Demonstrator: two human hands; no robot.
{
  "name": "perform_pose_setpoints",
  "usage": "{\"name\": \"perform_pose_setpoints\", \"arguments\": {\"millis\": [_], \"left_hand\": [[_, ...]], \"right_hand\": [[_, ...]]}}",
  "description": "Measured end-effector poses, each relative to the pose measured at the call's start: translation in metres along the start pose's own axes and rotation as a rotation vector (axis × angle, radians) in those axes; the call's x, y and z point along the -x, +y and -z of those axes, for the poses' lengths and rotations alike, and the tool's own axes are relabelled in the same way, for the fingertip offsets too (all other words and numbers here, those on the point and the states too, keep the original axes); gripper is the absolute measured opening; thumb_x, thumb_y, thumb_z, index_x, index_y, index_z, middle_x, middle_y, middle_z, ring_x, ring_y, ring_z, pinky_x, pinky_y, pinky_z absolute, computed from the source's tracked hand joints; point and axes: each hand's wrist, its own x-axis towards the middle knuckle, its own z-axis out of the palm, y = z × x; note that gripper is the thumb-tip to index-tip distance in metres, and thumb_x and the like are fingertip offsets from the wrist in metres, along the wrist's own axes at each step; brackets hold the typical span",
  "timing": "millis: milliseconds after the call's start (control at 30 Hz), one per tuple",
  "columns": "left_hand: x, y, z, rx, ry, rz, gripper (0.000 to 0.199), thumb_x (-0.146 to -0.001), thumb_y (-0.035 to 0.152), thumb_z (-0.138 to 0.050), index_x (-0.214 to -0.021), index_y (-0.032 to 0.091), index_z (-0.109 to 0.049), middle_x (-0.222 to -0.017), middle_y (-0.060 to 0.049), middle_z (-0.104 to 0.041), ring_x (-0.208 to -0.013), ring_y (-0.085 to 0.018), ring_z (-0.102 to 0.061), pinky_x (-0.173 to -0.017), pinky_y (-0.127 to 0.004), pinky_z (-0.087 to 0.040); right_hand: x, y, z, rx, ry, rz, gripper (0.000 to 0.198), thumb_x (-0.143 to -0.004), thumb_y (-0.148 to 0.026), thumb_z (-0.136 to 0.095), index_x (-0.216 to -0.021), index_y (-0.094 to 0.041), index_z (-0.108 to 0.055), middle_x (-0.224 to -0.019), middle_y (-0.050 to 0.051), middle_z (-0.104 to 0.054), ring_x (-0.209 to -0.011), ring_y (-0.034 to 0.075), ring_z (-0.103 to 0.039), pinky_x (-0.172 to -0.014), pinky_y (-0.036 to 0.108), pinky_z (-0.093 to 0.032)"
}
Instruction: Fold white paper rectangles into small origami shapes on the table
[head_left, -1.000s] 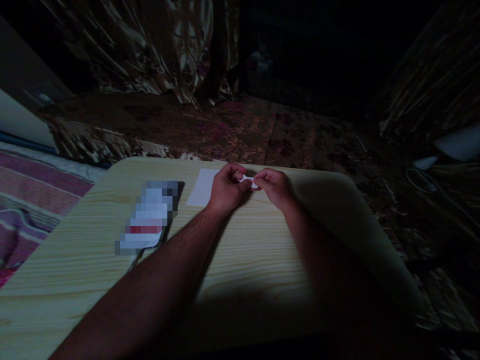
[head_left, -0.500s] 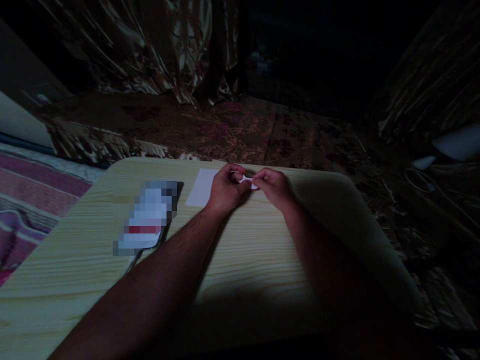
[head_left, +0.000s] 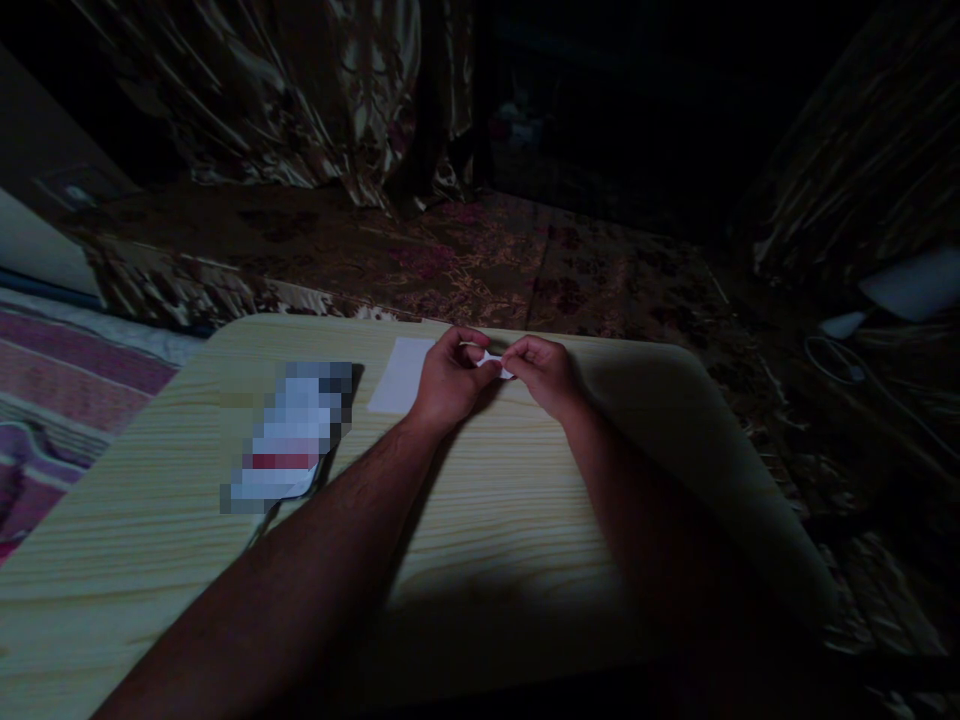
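Between the fingers of both hands is a small piece of white paper (head_left: 493, 365), mostly hidden by the fingertips. My left hand (head_left: 452, 378) pinches its left side, thumb against a curled finger. On its right side my right hand (head_left: 546, 373) grips it with thumb and forefinger, the other fingers curled. Both hands are close together, just above the far part of the wooden table (head_left: 495, 480). A white sheet of paper (head_left: 399, 375) lies flat on the table, partly behind my left hand.
Left of my left forearm lies a phone-like flat device (head_left: 292, 430), its face blurred out, with a cable running toward me. Beyond the table are a patterned couch (head_left: 450, 250) and a draped curtain (head_left: 360, 90). A striped cloth (head_left: 60, 360) is at the left.
The view has shifted very slightly. Both hands keep nearly the same place and the same pinch on the small paper, with only a slight shift of the right fingers.
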Motion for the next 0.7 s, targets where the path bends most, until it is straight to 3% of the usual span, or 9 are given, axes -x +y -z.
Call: {"name": "perform_pose_setpoints", "arguments": {"millis": [700], "left_hand": [[0.0014, 0.0064, -0.0031, 0.065, 0.053, 0.017, 0.038, -0.063, 0.015, -0.072, -0.096, 0.019, -0.054, -0.068, 0.003, -0.064, -0.055, -0.011, -0.059, -0.054, -0.022, -0.048]], "right_hand": [[-0.0016, 0.0046, -0.0004, 0.026, -0.033, -0.023, 0.01, -0.069, -0.026, -0.064, -0.07, -0.017, -0.061, -0.062, -0.002, -0.06, -0.057, 0.011, -0.054, -0.057, 0.024, -0.042]]}}
